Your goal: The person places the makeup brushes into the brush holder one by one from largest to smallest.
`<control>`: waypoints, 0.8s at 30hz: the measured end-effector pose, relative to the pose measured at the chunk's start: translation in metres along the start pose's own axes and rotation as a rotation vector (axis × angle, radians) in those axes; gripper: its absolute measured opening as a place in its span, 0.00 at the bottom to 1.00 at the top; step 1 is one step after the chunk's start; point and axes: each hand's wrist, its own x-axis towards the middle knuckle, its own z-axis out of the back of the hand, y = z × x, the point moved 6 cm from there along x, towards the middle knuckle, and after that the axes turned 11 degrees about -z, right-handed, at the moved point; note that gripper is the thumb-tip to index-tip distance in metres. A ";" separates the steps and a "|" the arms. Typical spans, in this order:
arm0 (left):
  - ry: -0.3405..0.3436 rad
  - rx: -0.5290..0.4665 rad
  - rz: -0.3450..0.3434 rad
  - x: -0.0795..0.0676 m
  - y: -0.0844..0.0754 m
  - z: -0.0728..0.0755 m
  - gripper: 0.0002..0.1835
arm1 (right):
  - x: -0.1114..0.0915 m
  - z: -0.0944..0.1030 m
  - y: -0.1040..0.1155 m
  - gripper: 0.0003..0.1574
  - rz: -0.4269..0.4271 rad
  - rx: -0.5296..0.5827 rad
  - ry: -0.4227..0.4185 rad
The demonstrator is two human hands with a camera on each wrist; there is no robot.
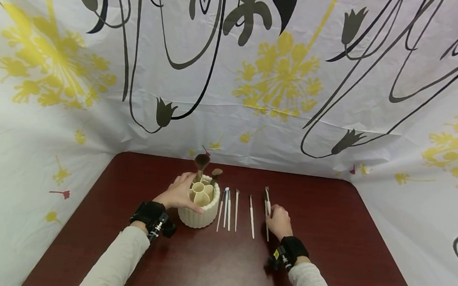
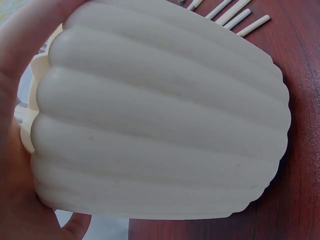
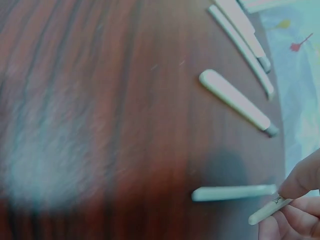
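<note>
My left hand [image 1: 178,193] grips a cream ribbed brush holder [image 1: 197,219] by its rim, thumb along the near side. Inside the holder are petal-shaped compartments. A large fluffy makeup brush [image 1: 201,161] and a smaller angled one [image 1: 216,173] stand in it, bristles up. To the right, my right hand [image 1: 280,222] pinches a slim makeup brush [image 3: 265,212] between thumb and fingers, its pale handle end sticking out. Another pale-handled brush [image 3: 232,193] lies on the table right beside those fingers. The held brush's bristle end is hidden by the hand in the right wrist view.
Between the hands several slim brushes lie in a row with bristles away from me, among them a lone brush [image 1: 252,217] and another brush [image 1: 236,210] nearer the holder. The dark red table [image 1: 212,266] ends at a patterned cloth [image 1: 201,83] behind.
</note>
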 end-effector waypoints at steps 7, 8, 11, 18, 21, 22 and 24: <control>-0.008 -0.003 0.005 0.000 0.001 0.000 0.67 | -0.001 0.008 0.018 0.16 0.028 0.015 -0.019; -0.009 -0.003 0.005 0.000 0.001 -0.001 0.67 | -0.001 0.009 0.021 0.16 0.037 0.021 -0.022; -0.010 0.000 0.010 0.000 0.002 -0.001 0.67 | -0.004 0.013 0.028 0.16 0.074 0.043 -0.043; -0.002 -0.010 0.023 -0.001 0.003 -0.002 0.67 | -0.009 0.018 0.045 0.17 0.102 0.114 -0.029; 0.003 -0.013 0.025 -0.001 0.003 -0.003 0.67 | -0.010 0.019 0.053 0.17 0.116 0.139 -0.028; 0.002 -0.015 0.025 -0.001 0.003 -0.003 0.67 | -0.011 0.019 0.056 0.16 0.122 0.145 -0.024; 0.000 -0.017 0.023 -0.001 0.003 -0.002 0.67 | -0.013 0.020 0.063 0.16 0.142 0.160 -0.024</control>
